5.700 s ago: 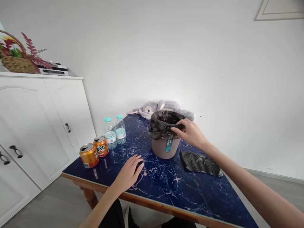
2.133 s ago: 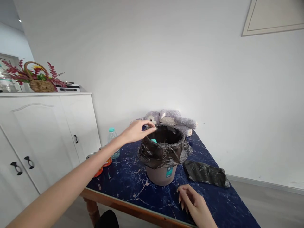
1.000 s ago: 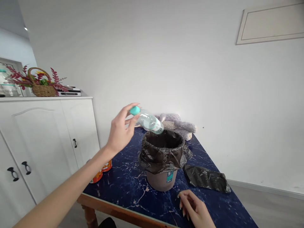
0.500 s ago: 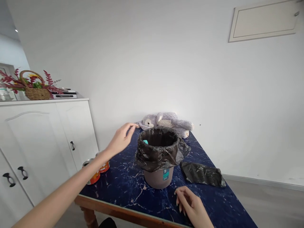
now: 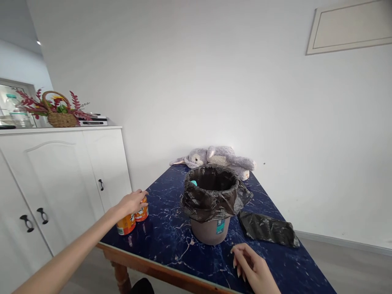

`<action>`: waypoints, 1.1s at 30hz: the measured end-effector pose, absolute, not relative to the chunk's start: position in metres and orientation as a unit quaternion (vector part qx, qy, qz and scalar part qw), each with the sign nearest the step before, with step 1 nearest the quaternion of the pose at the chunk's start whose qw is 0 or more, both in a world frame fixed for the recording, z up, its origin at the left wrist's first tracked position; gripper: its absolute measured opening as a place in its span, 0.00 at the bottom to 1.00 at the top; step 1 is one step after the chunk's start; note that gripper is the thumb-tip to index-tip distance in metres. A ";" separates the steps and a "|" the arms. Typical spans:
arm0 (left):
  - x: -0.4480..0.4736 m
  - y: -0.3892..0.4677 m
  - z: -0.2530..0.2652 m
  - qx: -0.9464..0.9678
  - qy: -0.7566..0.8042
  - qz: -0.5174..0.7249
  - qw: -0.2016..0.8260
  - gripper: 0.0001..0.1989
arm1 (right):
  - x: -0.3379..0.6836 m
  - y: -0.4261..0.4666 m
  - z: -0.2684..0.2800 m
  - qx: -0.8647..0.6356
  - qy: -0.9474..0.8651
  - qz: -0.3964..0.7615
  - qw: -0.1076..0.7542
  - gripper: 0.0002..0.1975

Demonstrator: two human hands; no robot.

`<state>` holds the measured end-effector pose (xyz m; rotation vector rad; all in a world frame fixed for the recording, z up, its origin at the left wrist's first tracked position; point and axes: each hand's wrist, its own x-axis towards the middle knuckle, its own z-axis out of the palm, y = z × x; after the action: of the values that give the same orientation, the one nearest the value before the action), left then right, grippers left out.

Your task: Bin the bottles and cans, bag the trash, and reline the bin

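Observation:
My left hand (image 5: 131, 202) reaches over the rear one of two orange cans (image 5: 142, 213), fingers apart about its upper part; I cannot tell how firmly they touch it. The nearer can (image 5: 126, 225) stands beside it, partly behind my forearm. My right hand (image 5: 252, 265) rests by the table's front edge, fingers loosely curled and apart, nothing in them. Beyond it stands a grey-brown trash bin (image 5: 208, 232) lined with a black trash bag (image 5: 211, 206), folded over the rim. A teal thing (image 5: 194, 183) shows just inside the bag; the rest of it is hidden.
A folded black plastic bag (image 5: 269, 230) lies right of the bin on the dark blue marbled table (image 5: 165, 228). A plush rabbit (image 5: 220, 157) lies at the far end against the wall. At left, a white cabinet (image 5: 61, 171) carries a flower basket (image 5: 63, 118) and a bottle (image 5: 18, 112).
My left hand has come from beside the bin's rim down and left to the rear can. The view has turned slightly left. My right hand stays by the table edge.

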<state>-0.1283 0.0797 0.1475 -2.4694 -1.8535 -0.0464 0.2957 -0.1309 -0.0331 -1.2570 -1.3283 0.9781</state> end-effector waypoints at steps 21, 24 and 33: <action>0.048 0.010 0.242 -0.893 -0.349 -0.283 -0.016 0.41 | 0.293 -0.133 -0.023 -0.523 -0.552 0.397 0.514 0.31; 0.005 0.018 0.234 -0.877 -0.404 -0.259 0.007 0.35 | 0.293 -0.134 -0.022 -0.519 -0.551 0.387 0.527 0.31; -0.152 0.048 0.166 -0.792 -0.608 -0.007 -0.055 0.48 | 0.293 -0.137 -0.023 -0.523 -0.540 0.389 0.532 0.31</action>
<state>-0.1517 0.0478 0.1656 -2.5807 -1.9788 -0.0233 0.2927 -0.1371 -0.0230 -1.2461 -1.2886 0.9281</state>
